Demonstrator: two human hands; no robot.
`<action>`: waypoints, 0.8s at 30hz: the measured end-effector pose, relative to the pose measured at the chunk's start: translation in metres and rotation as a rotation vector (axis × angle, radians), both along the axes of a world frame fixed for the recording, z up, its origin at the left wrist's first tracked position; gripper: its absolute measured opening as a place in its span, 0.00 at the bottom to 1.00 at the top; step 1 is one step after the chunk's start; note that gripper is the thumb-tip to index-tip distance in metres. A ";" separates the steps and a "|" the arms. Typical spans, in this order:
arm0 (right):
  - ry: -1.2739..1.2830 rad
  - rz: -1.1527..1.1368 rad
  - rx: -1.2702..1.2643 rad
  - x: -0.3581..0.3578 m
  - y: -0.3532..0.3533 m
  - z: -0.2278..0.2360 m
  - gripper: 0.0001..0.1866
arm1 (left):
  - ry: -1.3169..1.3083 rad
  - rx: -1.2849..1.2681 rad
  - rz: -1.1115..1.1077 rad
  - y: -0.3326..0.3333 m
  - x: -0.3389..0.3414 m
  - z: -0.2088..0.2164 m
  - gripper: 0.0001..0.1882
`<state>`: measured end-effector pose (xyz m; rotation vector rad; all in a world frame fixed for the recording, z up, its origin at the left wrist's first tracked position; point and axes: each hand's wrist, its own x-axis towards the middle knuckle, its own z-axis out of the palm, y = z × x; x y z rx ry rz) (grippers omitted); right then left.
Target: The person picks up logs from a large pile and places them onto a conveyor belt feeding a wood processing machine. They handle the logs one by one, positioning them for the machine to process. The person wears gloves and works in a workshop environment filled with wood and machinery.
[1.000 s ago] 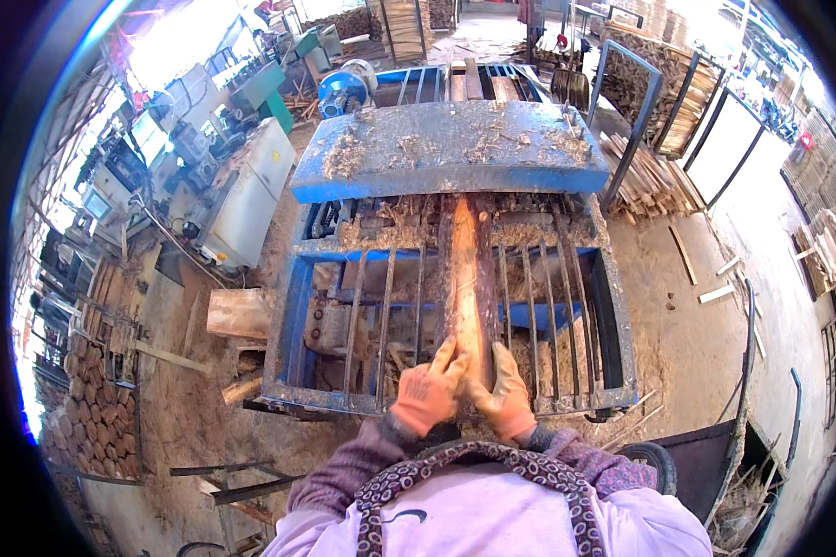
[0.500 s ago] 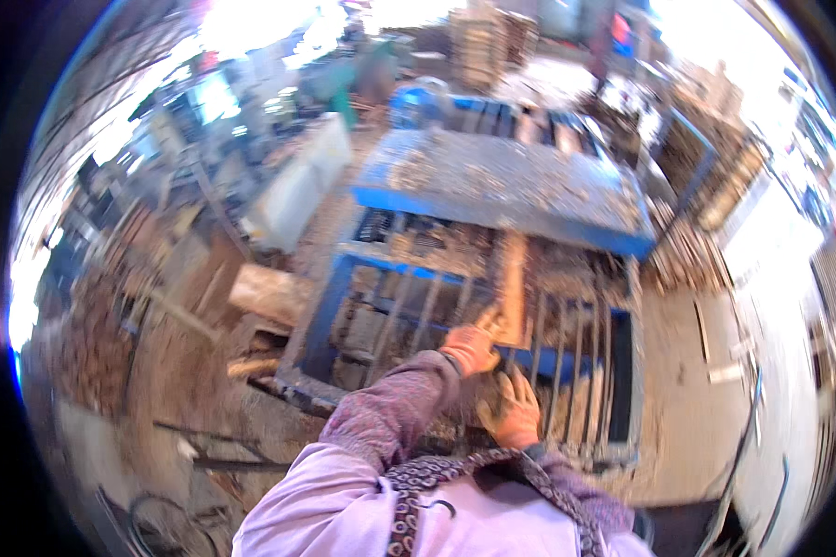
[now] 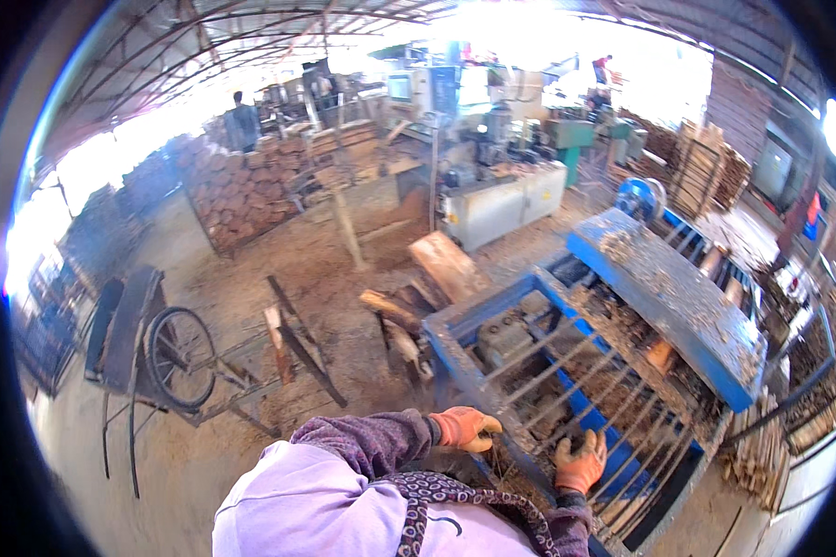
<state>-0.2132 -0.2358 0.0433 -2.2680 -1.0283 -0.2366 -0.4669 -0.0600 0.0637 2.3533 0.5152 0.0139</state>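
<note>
My left hand (image 3: 464,428), in an orange glove with tan fingers, is off the near left edge of a blue machine frame (image 3: 455,345). Its fingers are loosely bent and hold nothing I can see. My right hand (image 3: 579,461), gloved alike, lies at the near edge of the metal rods (image 3: 567,395) with fingers spread; whether it presses on them I cannot tell. Beyond the rods, the end of a wooden plank (image 3: 660,356) shows under the machine's blue cover (image 3: 664,297), which is strewn with wood chips. The rest of the plank is hidden.
Left of the machine lie wood offcuts (image 3: 395,311) and a large wood block (image 3: 448,266). A wheeled cart (image 3: 178,357) stands far left. Behind are a pale cabinet (image 3: 506,206) and stacked wood (image 3: 251,190). A person (image 3: 241,123) stands in the back left.
The view has swung to the left. The plank has slid away from me, mostly under the cover. My left hand has come off it; my right stays at the rods.
</note>
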 end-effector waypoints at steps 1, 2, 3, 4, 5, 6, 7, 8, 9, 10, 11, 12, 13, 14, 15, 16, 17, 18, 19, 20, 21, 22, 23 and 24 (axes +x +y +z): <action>0.004 -0.009 -0.011 -0.003 0.001 0.001 0.32 | 0.024 0.014 0.013 0.003 -0.019 -0.004 0.27; 0.003 -0.023 -0.020 -0.002 -0.001 0.002 0.32 | 0.045 0.031 0.019 0.006 -0.034 -0.009 0.27; 0.005 -0.026 -0.040 -0.004 0.001 0.003 0.32 | 0.089 0.039 0.022 0.003 -0.045 -0.006 0.28; 0.011 -0.028 -0.052 -0.007 0.003 0.003 0.32 | 0.124 0.039 0.001 0.002 -0.056 -0.006 0.29; 0.013 -0.030 -0.067 -0.011 0.005 0.006 0.32 | 0.153 0.041 -0.023 0.000 -0.064 -0.005 0.30; 0.010 -0.040 -0.075 -0.010 0.005 0.004 0.32 | 0.182 0.040 -0.044 -0.002 -0.072 -0.006 0.31; 0.010 -0.043 -0.075 -0.013 0.008 0.003 0.31 | 0.221 0.021 -0.084 -0.002 -0.080 -0.007 0.31; 0.006 -0.051 -0.086 -0.016 0.006 0.000 0.30 | 0.248 0.025 -0.101 -0.001 -0.089 -0.013 0.32; 0.006 -0.065 -0.082 -0.021 0.008 -0.001 0.29 | 0.275 0.038 -0.117 0.003 -0.098 -0.017 0.32; -0.011 -0.076 -0.099 -0.025 0.015 -0.001 0.29 | 0.302 0.064 -0.128 0.014 -0.109 -0.019 0.33; -0.033 -0.100 -0.117 -0.033 0.017 0.001 0.29 | 0.280 0.075 -0.127 0.027 -0.123 -0.030 0.33; -0.052 -0.126 -0.140 -0.043 0.018 0.000 0.28 | 0.271 0.069 -0.123 0.042 -0.141 -0.039 0.33; -0.067 -0.142 -0.162 -0.060 0.022 -0.001 0.28 | 0.265 0.060 -0.108 0.055 -0.163 -0.048 0.33; -0.077 -0.192 -0.160 -0.068 0.024 -0.007 0.28 | 0.280 0.042 -0.076 0.073 -0.185 -0.061 0.33; -0.085 -0.254 -0.127 -0.082 0.027 -0.017 0.28 | 0.297 0.026 -0.042 0.089 -0.208 -0.071 0.33; -0.095 -0.301 -0.094 -0.100 0.029 -0.028 0.28 | 0.310 0.008 0.023 0.102 -0.235 -0.081 0.34; -0.076 -0.329 -0.080 -0.118 0.030 -0.039 0.28 | 0.318 -0.010 0.085 0.115 -0.263 -0.092 0.34; -0.071 -0.339 -0.051 -0.135 0.034 -0.044 0.29 | 0.339 -0.040 0.145 0.125 -0.294 -0.100 0.34; -0.008 -0.297 -0.074 -0.159 0.039 -0.052 0.30 | 0.356 -0.066 0.195 0.136 -0.323 -0.108 0.35; 0.078 -0.237 -0.125 -0.184 0.046 -0.060 0.31 | 0.423 -0.105 0.211 0.144 -0.347 -0.114 0.35; 0.179 -0.179 -0.195 -0.210 0.051 -0.070 0.32 | 0.496 -0.141 0.221 0.152 -0.370 -0.120 0.35; 0.273 -0.109 -0.277 -0.234 0.058 -0.078 0.33 | 0.578 -0.177 0.183 0.158 -0.386 -0.125 0.35; 0.347 -0.018 -0.339 -0.260 0.067 -0.086 0.35 | 0.664 -0.223 0.165 0.157 -0.411 -0.126 0.34; 0.419 0.072 -0.384 -0.284 0.076 -0.093 0.36 | 0.735 -0.246 0.113 0.155 -0.428 -0.129 0.34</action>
